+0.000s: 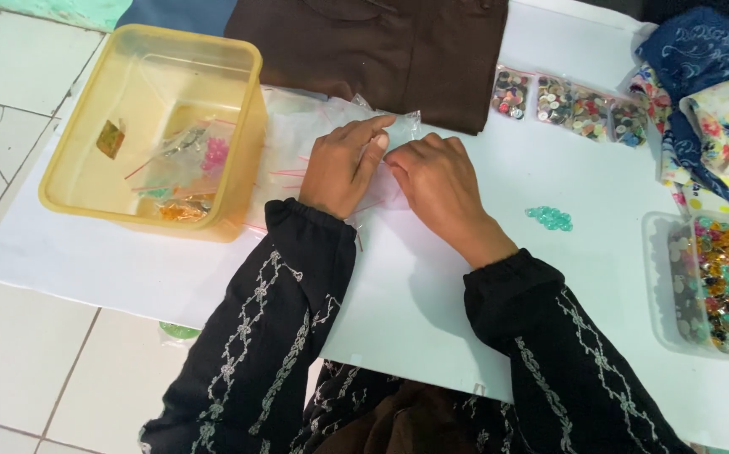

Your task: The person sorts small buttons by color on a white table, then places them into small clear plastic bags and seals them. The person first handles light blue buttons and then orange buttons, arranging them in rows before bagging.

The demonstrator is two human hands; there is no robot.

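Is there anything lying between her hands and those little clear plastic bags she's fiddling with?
Nothing visible: the left hand and right hand both rest directly on the clear plastic bags lying on the white table.

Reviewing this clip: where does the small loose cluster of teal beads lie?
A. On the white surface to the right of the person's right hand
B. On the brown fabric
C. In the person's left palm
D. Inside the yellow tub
A: the teal beads lie loose on the white surface, just right of the right hand and apart from the yellow tub.
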